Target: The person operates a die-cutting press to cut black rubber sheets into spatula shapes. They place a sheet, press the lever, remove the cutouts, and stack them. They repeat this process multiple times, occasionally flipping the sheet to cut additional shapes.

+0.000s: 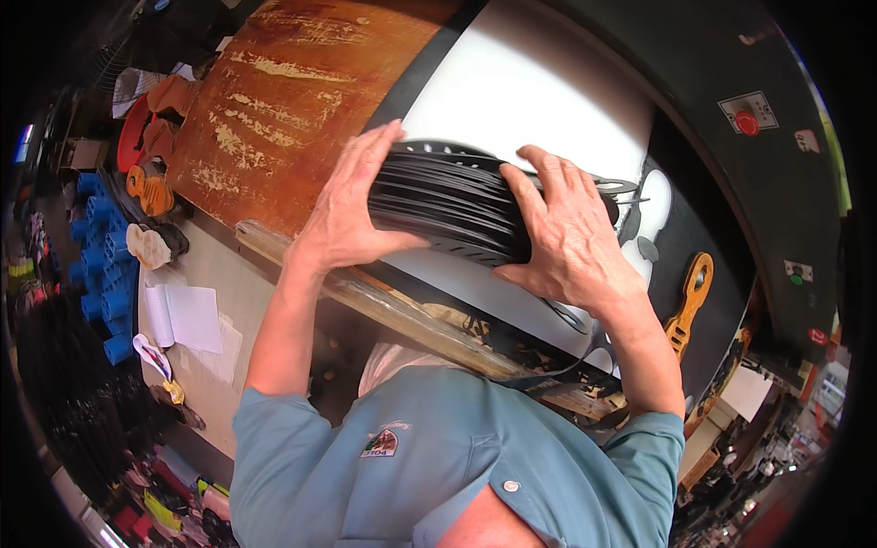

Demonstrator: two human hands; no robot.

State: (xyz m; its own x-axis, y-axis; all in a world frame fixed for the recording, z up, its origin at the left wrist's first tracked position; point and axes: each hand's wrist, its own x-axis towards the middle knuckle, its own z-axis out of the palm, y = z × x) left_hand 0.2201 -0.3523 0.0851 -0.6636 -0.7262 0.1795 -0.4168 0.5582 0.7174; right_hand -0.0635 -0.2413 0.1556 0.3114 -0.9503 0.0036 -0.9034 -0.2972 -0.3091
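Note:
A thick stack of thin black pieces (446,203) with curved edges lies over the white board, its layers fanned a little. My left hand (349,212) presses against its left end, thumb at the near side and fingers stretched up along the far side. At the other end my right hand (571,224) cups the stack with bent fingers, thumb low in front. Together they hold the stack between them. Beside my right hand, a thin loop-shaped piece (614,185) sticks out. What lies under my right palm is hidden.
A worn brown board (283,100) adjoins the white board (521,82) on the left. A wooden rail (384,315) runs along the near edge. At right lies an orange slotted tool (692,297), below a dark machine panel with a red button (746,122). Papers (187,320) rest lower left.

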